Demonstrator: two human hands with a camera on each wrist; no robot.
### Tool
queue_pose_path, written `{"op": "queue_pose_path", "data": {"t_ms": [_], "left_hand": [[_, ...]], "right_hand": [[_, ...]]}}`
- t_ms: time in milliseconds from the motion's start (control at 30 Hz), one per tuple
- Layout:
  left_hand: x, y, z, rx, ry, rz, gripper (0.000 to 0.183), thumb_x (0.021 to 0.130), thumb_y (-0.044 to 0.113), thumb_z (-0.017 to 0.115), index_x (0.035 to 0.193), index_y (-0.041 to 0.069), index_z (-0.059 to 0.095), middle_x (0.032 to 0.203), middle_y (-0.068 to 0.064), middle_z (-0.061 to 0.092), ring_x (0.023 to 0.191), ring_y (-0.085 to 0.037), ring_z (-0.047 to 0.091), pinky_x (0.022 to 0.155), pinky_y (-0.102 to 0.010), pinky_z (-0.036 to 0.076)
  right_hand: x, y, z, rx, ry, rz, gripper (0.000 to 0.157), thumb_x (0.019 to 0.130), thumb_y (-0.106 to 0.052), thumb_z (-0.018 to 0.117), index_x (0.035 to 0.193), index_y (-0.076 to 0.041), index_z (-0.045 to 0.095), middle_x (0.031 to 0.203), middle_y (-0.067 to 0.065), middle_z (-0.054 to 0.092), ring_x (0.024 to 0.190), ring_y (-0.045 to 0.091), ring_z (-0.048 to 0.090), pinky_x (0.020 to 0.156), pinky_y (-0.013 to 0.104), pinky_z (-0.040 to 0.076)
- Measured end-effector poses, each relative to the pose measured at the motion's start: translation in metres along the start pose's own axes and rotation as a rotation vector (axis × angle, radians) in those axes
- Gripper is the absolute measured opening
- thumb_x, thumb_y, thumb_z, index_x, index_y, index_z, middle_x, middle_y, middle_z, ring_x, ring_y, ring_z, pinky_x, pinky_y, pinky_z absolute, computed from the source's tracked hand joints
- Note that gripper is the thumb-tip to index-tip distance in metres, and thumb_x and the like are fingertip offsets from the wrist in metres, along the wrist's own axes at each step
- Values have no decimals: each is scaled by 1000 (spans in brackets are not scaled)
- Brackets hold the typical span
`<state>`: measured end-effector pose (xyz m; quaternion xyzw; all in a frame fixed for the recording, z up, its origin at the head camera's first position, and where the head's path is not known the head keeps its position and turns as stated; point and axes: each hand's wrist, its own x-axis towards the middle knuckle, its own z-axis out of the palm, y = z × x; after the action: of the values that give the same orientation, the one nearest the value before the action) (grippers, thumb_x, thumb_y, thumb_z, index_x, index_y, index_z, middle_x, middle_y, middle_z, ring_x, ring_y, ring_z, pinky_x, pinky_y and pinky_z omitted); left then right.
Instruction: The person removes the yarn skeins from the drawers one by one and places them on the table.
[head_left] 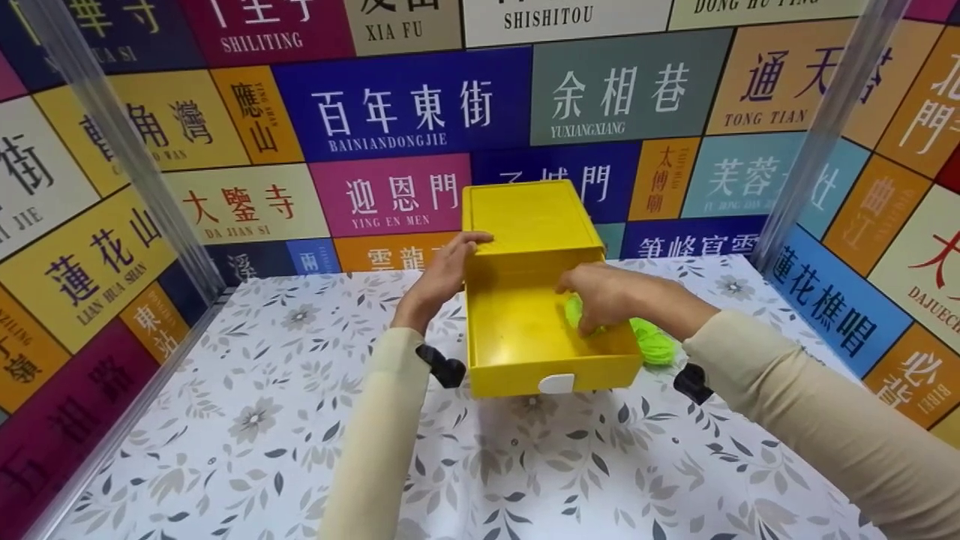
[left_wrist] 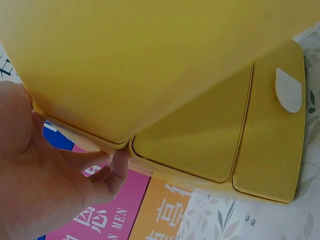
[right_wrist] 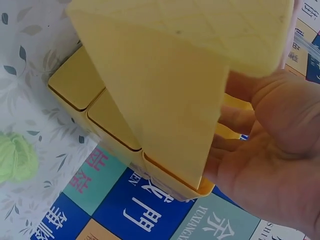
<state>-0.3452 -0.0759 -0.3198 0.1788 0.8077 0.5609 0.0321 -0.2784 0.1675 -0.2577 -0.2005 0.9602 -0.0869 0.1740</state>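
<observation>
A yellow drawer cabinet (head_left: 525, 214) stands on the table, its top drawer (head_left: 555, 375) pulled far out. My left hand (head_left: 444, 274) grips the cabinet's left front edge, one finger over the top; in the left wrist view the left hand (left_wrist: 55, 180) has bent fingertips at the seam beside the drawer. My right hand (head_left: 611, 296) reaches into the drawer at its right side, fingers curled round a neon green yarn ball (head_left: 572, 311), partly hidden. From the right wrist view, the drawer wall covers the fingertips of the right hand (right_wrist: 280, 135). A second green yarn ball (head_left: 652, 343) lies right of the drawer.
Lower drawers (left_wrist: 195, 135) of the cabinet stay closed below the open one. A white cloth with a leaf print (head_left: 255, 420) covers the table. Behind stands a wall of coloured sign panels (head_left: 405, 105), with clear upright posts (head_left: 142, 157) at the corners.
</observation>
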Motion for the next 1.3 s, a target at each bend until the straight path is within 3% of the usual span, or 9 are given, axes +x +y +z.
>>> {"op": "queue_pose_path", "data": {"t_ms": [233, 500, 767, 1033, 1300], "left_hand": [[0, 1, 0, -1, 1, -1, 43, 110, 36, 29, 143, 17, 49, 156, -7, 42, 139, -29, 44, 114, -49, 43], [0, 2, 0, 20, -1, 9, 43, 110, 37, 30, 143, 17, 49, 156, -6, 42, 140, -29, 43, 114, -50, 43], [1, 2, 1, -9, 4, -15, 43, 110, 35, 29, 143, 17, 50, 155, -7, 43, 139, -29, 44, 112, -50, 45], [0, 0, 0, -13, 11, -4, 42, 110, 37, 30, 144, 20, 50, 155, -4, 43, 146, -28, 36, 114, -55, 41], [2, -2, 2, -122, 58, -62, 35, 109, 31, 33, 142, 21, 41, 153, -10, 39, 145, -29, 37, 114, -58, 40]], "right_hand": [[-2, 3, -1, -36, 7, -46, 52, 87, -10, 76, 134, -1, 58, 132, 19, 61, 110, 31, 56, 107, 53, 48], [-4, 10, -7, 15, 130, -175, 46, 86, -15, 77, 127, -3, 62, 126, 16, 64, 110, 31, 58, 104, 50, 49], [-10, 18, -14, 193, 207, -204, 46, 84, -12, 76, 126, -6, 59, 123, 15, 64, 110, 29, 59, 98, 45, 52], [-18, 34, -25, 452, 303, -196, 58, 85, -11, 78, 128, -5, 40, 135, 17, 53, 131, 36, 52, 107, 49, 49], [-23, 59, -33, 547, 386, -146, 60, 86, -12, 78, 128, -3, 38, 139, 20, 53, 137, 36, 47, 112, 50, 44]]}}
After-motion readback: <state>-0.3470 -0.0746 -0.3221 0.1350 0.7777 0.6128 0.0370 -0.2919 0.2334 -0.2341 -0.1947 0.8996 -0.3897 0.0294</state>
